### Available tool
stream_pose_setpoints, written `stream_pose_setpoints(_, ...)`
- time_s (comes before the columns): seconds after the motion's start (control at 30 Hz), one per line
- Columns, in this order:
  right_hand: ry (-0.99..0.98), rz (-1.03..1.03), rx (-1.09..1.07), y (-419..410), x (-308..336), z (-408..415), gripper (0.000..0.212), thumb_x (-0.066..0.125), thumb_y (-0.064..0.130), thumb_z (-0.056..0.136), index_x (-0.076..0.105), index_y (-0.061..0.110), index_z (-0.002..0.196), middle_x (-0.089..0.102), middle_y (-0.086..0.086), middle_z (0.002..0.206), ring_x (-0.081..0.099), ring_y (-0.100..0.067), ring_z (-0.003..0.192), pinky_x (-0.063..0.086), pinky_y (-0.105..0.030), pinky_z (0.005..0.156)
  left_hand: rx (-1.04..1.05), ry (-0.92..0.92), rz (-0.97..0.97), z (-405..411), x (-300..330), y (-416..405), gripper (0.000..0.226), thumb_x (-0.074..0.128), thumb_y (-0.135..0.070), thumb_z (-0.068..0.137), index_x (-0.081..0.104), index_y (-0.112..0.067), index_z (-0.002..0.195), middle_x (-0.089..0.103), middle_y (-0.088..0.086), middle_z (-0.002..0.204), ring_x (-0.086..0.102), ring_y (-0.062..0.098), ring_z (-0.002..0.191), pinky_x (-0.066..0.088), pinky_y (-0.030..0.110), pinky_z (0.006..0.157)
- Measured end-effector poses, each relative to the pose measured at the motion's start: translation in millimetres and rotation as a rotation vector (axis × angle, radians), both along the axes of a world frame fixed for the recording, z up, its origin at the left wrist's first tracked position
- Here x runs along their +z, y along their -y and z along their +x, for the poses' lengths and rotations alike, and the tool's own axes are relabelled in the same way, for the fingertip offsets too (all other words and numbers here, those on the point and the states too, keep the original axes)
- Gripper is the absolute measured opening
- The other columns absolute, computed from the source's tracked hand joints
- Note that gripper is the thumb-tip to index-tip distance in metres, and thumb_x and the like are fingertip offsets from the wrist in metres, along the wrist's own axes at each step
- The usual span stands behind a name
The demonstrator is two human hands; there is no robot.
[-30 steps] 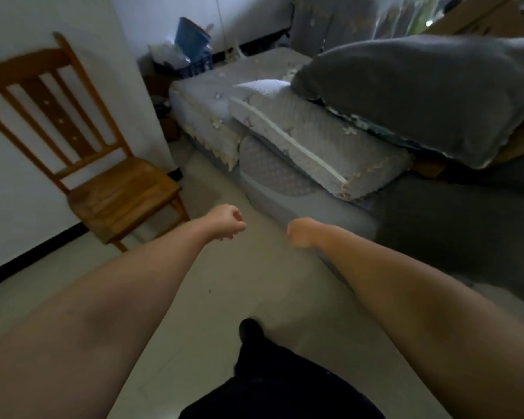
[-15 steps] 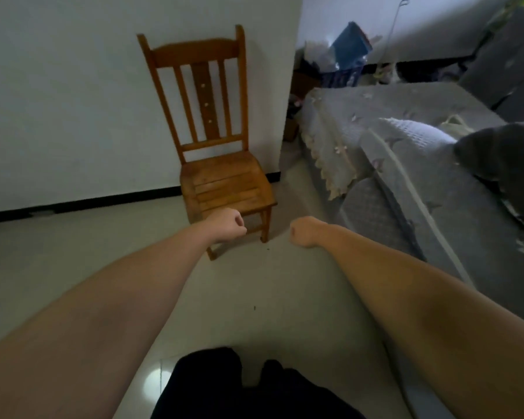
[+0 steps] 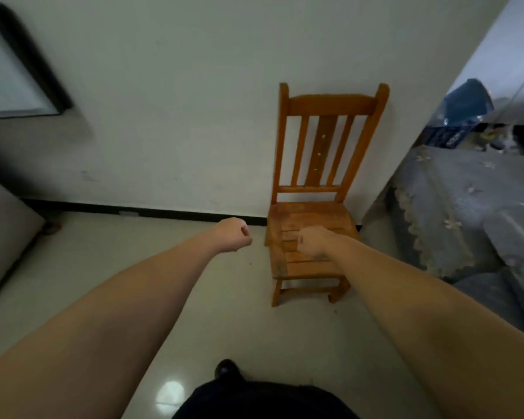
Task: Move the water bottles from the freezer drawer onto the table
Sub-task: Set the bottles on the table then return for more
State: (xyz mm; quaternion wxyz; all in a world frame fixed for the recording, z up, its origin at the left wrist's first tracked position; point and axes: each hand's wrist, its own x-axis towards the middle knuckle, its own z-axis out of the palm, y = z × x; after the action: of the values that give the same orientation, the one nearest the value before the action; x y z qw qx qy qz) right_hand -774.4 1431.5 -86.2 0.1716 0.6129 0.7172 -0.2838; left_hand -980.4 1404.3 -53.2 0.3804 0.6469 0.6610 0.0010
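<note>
No water bottle, freezer drawer or table shows in this view. Both my arms stretch forward over the pale floor. My left hand (image 3: 235,234) is a closed fist with nothing in it, hanging above the floor just left of a wooden chair. My right hand (image 3: 313,244) is also a closed, empty fist, held in front of the chair's seat.
A wooden chair (image 3: 315,189) stands against the white wall straight ahead. A grey sofa with a lace-edged cover (image 3: 466,207) fills the right side. A grey cabinet side (image 3: 3,234) is at the left edge, a dark-framed panel (image 3: 18,71) above it. The tiled floor (image 3: 127,252) lies between.
The view has swung left: the sofa has slid to the right edge and the chair has come to the middle. Both fists stay closed and keep their place in front of me.
</note>
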Motion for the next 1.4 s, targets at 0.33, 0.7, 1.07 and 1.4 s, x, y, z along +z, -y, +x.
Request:
stream_pose_setpoints(0.33, 0.025, -0.015, 0.32, -100, -1, -171, 0.031, 0.043, 0.019, 0.098, 0.06, 0.001, 0.116, 0.06, -0.016, 0.119, 0.058, -0.031, 0.113, 0.043, -0.033, 0.085, 0.229, 0.021, -0.039, -144, -19, -68, 0.026, 0.056, -0.019, 0.092, 0.063, -0.002, 0.11, 0.062, 0.007, 0.076, 0.059, 0.02, 0.075, 0.039, 0.019, 0.053)
stream_pose_setpoints(0.7, 0.016, -0.007, 0.577, -257, -23, -341, 0.025, 0.045, 0.02, 0.097, 0.061, 0.003, 0.089, 0.06, -0.02, 0.121, 0.055, -0.026, 0.103, 0.041, -0.028, 0.086, 0.588, 0.02, -0.063, -306, -36, -159, 0.015, 0.052, -0.017, 0.088, 0.061, -0.006, 0.094, 0.065, 0.018, 0.088, 0.06, 0.027, 0.077, 0.043, 0.023, 0.06)
stream_pose_setpoints(1.07, 0.01, 0.016, 0.89, -372, 4, -527, 0.033, 0.045, 0.022, 0.095, 0.06, -0.001, 0.114, 0.056, -0.019, 0.129, 0.055, -0.03, 0.114, 0.042, -0.029, 0.095, 0.868, 0.063, 0.011, -424, -15, -230, 0.019, 0.046, -0.012, 0.089, 0.05, -0.015, 0.07, 0.054, 0.007, 0.067, 0.049, 0.012, 0.052, 0.036, 0.012, 0.039)
stream_pose_setpoints(1.4, 0.003, 0.036, 1.09, -378, 5, -690, 0.02, 0.041, 0.015, 0.096, 0.057, 0.004, 0.095, 0.06, -0.02, 0.121, 0.057, -0.03, 0.106, 0.045, -0.032, 0.094, 0.997, 0.041, 0.012, -568, -17, -234, 0.01, 0.044, -0.009, 0.086, 0.051, -0.013, 0.079, 0.053, 0.011, 0.074, 0.054, 0.023, 0.063, 0.035, 0.017, 0.044)
